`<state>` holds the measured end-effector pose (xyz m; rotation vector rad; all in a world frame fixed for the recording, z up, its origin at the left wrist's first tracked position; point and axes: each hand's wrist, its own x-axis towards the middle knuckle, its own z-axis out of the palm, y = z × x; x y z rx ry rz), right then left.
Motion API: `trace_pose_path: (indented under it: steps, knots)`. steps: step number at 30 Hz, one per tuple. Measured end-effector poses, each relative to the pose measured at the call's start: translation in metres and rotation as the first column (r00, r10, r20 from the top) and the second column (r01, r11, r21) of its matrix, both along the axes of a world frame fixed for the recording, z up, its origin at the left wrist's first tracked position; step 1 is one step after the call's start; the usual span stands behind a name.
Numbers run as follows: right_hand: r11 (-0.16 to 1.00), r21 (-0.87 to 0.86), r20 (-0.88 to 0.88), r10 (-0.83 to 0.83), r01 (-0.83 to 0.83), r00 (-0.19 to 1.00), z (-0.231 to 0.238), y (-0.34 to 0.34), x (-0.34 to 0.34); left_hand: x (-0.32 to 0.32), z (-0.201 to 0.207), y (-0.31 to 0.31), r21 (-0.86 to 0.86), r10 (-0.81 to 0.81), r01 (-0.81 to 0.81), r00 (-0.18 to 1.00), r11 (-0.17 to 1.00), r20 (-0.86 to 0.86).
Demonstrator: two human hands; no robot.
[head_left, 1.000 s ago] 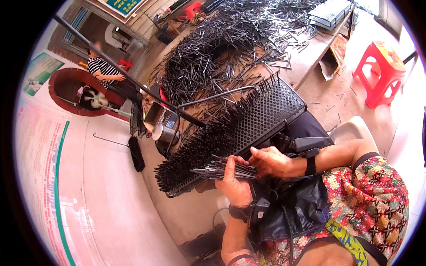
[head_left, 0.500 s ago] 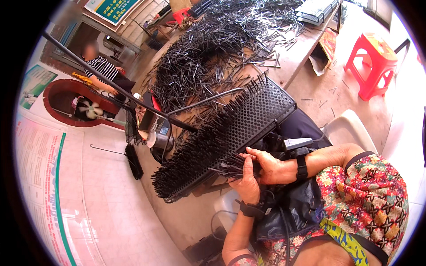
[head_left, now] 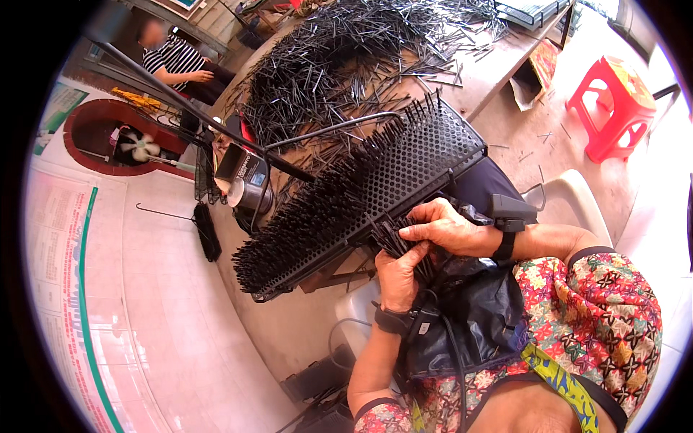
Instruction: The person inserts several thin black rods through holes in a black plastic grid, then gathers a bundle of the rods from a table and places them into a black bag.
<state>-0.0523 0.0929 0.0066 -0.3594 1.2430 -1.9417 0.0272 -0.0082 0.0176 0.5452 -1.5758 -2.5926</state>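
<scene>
My left hand (head_left: 397,280) is closed round a bundle of thin black sticks (head_left: 390,237), just off the near edge of a perforated black rack (head_left: 426,164). My right hand (head_left: 446,229) pinches at the same bundle, thumb and fingers curled over its upper part; which sticks it grips is partly hidden. Dense rows of upright black sticks (head_left: 310,224) fill the rack's left part and far edge. Bare holes show over its right part. The rack slants across in front of me, above my lap, where a black plastic sheet (head_left: 469,310) lies.
A large heap of loose black sticks (head_left: 303,94) covers the table (head_left: 484,90) beyond the rack. A bent metal rod (head_left: 332,130) crosses above the rack. At the right stands a red stool (head_left: 613,108). A person in a striped top (head_left: 177,61) sits at the far left, near a fan (head_left: 141,148).
Both hands have shifted with the bundle, which now points more steeply. My right hand has moved from beside the bundle onto its upper part. The view has shifted slightly.
</scene>
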Motion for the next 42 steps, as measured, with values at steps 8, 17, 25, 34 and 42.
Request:
trace_pose_path:
  steps: [8, 17, 25, 34, 42]
  knots:
    - [0.991, 0.081, -0.011, -0.103, 0.104, 0.995, 0.004, 0.009, -0.012, -0.004, 0.004, 0.002, -0.017, 0.079, -0.079, 0.997, 0.997, 0.003]
    - [0.999, 0.046, -0.053, -0.025, 0.027, 0.998, 0.008, 0.008, -0.012, 0.001, 0.01, 0.0, -0.077, 0.066, -0.065, 0.998, 0.995, 0.005]
    - [0.963, 0.26, -0.378, 0.039, 0.065, 0.925, 0.01, 0.011, -0.014, 0.008, 0.008, -0.007, -0.07, 0.124, -0.119, 0.991, 0.99, 0.06]
    - [0.987, 0.115, -0.138, -0.092, 0.108, 0.986, 0.029, 0.013, -0.03, 0.016, 0.011, -0.013, -0.067, 0.234, -0.228, 0.967, 0.971, 0.103]
    - [0.866, -0.187, -0.313, -0.5, 0.464, 0.807, 0.026, -0.02, -0.114, 0.013, 0.01, -0.009, 0.021, 0.175, -0.176, 0.983, 0.984, 0.062]
